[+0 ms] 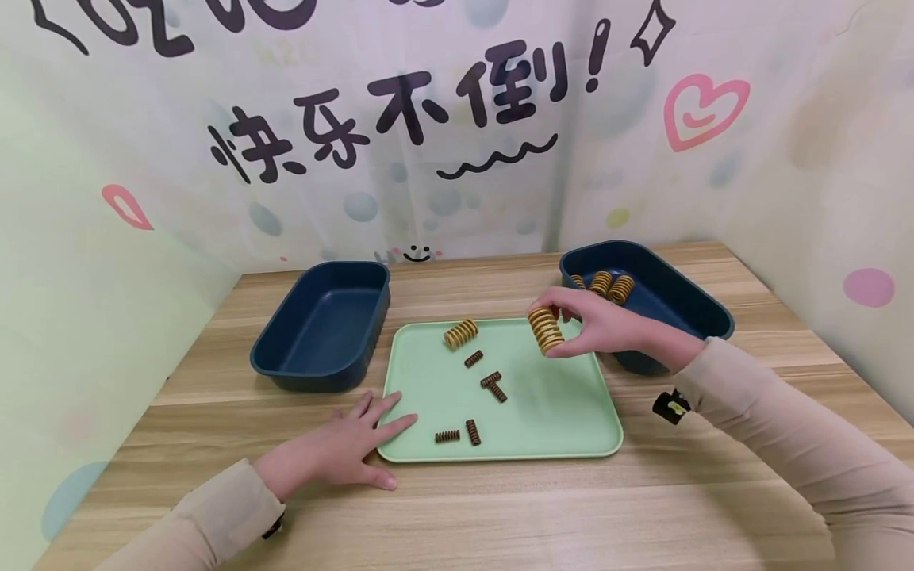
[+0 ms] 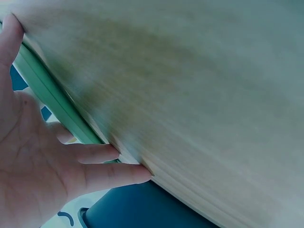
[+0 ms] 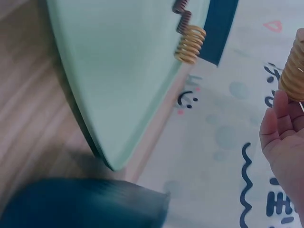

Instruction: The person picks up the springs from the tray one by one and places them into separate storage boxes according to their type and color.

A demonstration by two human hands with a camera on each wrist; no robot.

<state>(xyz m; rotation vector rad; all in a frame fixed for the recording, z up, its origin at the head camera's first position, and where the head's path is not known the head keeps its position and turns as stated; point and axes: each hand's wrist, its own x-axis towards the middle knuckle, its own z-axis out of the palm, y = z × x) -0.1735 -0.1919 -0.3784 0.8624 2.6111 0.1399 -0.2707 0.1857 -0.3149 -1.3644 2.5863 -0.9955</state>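
Observation:
My right hand (image 1: pixel 603 319) pinches a large gold spring (image 1: pixel 546 330) between thumb and fingers, above the right part of the light green tray (image 1: pixel 550 420). In the right wrist view the same gold spring (image 3: pixel 294 71) shows at the right edge. My left hand (image 1: pixel 343 444) lies with spread fingers at the tray's left front corner, fingertips over its rim. Another gold spring (image 1: pixel 460 334) lies near the tray's back edge. Several small dark brown springs (image 1: pixel 474 432) are scattered over the tray, two of them touching near the middle.
A dark blue bin (image 1: pixel 321 325) stands behind and left of the tray. The second dark blue bin (image 1: pixel 685 293), at the back right, contains several gold springs (image 1: pixel 621 289). A printed cloth (image 1: pixel 457 198) hangs behind the wooden table (image 1: pixel 500 515).

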